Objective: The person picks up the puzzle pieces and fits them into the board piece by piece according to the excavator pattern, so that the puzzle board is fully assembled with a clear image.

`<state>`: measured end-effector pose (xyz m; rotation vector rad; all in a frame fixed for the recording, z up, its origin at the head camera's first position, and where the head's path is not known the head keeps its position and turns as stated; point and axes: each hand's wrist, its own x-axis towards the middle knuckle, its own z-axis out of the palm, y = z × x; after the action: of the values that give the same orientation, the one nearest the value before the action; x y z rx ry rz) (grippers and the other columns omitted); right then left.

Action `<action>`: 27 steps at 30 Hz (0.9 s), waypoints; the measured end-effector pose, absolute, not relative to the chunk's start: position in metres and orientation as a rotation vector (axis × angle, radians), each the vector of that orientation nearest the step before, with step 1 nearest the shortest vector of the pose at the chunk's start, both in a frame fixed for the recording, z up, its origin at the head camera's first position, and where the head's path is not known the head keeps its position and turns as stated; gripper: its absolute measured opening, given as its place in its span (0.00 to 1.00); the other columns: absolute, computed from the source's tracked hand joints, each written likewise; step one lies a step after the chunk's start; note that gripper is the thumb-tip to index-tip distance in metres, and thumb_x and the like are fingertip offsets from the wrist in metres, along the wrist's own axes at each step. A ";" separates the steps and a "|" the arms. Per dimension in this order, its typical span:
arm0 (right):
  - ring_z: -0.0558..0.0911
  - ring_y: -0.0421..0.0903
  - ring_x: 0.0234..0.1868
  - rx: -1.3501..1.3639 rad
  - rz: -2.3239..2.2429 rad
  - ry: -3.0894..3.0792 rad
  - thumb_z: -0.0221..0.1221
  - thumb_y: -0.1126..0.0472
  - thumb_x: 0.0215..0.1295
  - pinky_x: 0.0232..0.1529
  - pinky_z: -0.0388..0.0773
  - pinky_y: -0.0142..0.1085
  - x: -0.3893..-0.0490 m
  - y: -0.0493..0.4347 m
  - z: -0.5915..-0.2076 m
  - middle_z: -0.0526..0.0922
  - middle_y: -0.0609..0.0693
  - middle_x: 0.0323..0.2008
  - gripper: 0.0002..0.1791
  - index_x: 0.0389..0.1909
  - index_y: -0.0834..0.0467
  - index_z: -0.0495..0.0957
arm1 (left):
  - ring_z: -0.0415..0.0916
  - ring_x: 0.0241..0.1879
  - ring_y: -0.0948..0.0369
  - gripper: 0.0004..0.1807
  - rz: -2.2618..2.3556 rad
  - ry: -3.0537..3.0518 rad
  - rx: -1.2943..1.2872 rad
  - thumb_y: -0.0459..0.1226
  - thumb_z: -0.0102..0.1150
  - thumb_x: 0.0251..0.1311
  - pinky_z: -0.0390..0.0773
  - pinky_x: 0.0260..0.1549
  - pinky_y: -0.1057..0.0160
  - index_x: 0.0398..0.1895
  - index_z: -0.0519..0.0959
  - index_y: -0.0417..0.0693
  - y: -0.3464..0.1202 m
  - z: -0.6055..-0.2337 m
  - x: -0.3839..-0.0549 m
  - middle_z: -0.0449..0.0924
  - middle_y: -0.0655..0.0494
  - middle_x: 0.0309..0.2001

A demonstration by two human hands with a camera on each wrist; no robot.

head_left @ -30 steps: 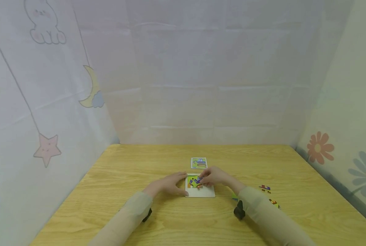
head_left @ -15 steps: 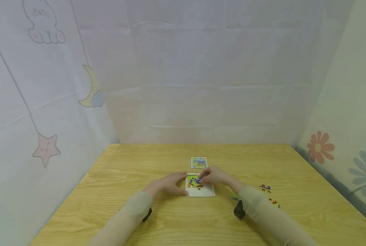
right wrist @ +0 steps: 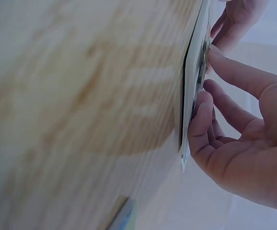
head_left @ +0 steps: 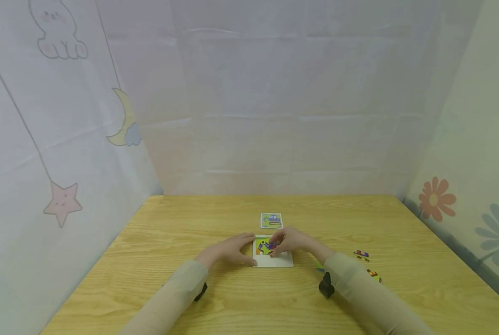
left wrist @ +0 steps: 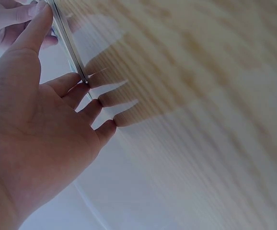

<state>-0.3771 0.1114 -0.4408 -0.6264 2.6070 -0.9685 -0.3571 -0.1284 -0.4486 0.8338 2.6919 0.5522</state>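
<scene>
A white-framed jigsaw puzzle board (head_left: pixel 273 262) lies flat on the table, its upper left part filled with green and purple picture pieces (head_left: pixel 263 245). My left hand (head_left: pixel 234 250) spans the board's left side, thumb at the near corner and fingertips at the far corner. Over the filled part is my right hand (head_left: pixel 292 241), its thumb and fingers spread apart and touching down on the pieces. In the right wrist view, the right thumb and bent fingers (right wrist: pixel 234 108) meet the board's face. The pieces beneath that hand are partly hidden.
Beyond the board lies a small picture card (head_left: pixel 271 220) of a digger-like vehicle. Loose puzzle pieces (head_left: pixel 361 255) lie to the right, with more pieces (head_left: pixel 374 275) beside the right sleeve. A green piece (head_left: pixel 320 267) shows near the right wrist. Printed cloth surrounds the wooden table (head_left: pixel 182 214).
The right thumb and fingers, closer together before over the pieces, have spread apart, and the thumb has moved slightly toward the near side. The left hand stays at the board's edge.
</scene>
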 end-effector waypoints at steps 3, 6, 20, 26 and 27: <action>0.74 0.42 0.39 -0.635 -0.944 2.614 0.72 0.56 0.46 0.39 0.73 0.35 -0.377 0.111 -0.440 0.80 0.45 0.37 0.22 0.44 0.56 0.82 | 0.48 0.72 0.48 0.47 0.553 2.690 0.838 0.58 0.60 0.54 0.54 0.69 0.47 0.72 0.55 0.46 -0.129 -0.449 -0.358 0.50 0.49 0.73; 0.75 0.42 0.42 -0.639 -0.928 2.613 0.72 0.55 0.46 0.46 0.74 0.40 -0.376 0.111 -0.439 0.81 0.44 0.39 0.23 0.46 0.55 0.82 | 0.48 0.72 0.48 0.47 0.550 2.690 0.844 0.58 0.60 0.54 0.54 0.69 0.47 0.72 0.55 0.46 -0.129 -0.450 -0.359 0.50 0.49 0.74; 0.76 0.44 0.46 -0.641 -0.909 2.645 0.71 0.60 0.47 0.53 0.73 0.46 -0.375 0.109 -0.439 0.82 0.46 0.43 0.21 0.45 0.55 0.82 | 0.49 0.72 0.49 0.47 0.540 2.696 0.850 0.58 0.60 0.55 0.54 0.69 0.48 0.72 0.55 0.46 -0.129 -0.449 -0.358 0.50 0.49 0.73; 0.76 0.43 0.43 -0.615 -0.904 2.673 0.70 0.61 0.48 0.47 0.76 0.41 -0.375 0.109 -0.439 0.81 0.45 0.39 0.17 0.42 0.54 0.82 | 0.49 0.72 0.49 0.46 0.541 2.702 0.846 0.58 0.60 0.54 0.54 0.69 0.48 0.72 0.56 0.46 -0.129 -0.449 -0.357 0.51 0.49 0.73; 0.76 0.43 0.42 -0.614 -0.907 2.671 0.70 0.62 0.48 0.46 0.76 0.41 -0.375 0.109 -0.439 0.81 0.45 0.39 0.17 0.41 0.55 0.82 | 0.49 0.72 0.49 0.46 0.543 2.702 0.845 0.58 0.60 0.54 0.54 0.69 0.48 0.72 0.56 0.46 -0.129 -0.449 -0.357 0.51 0.49 0.73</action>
<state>-0.3748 0.1093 -0.4389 -0.6141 2.6708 -0.9069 -0.3572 -0.1289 -0.4487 0.8450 2.7015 0.5429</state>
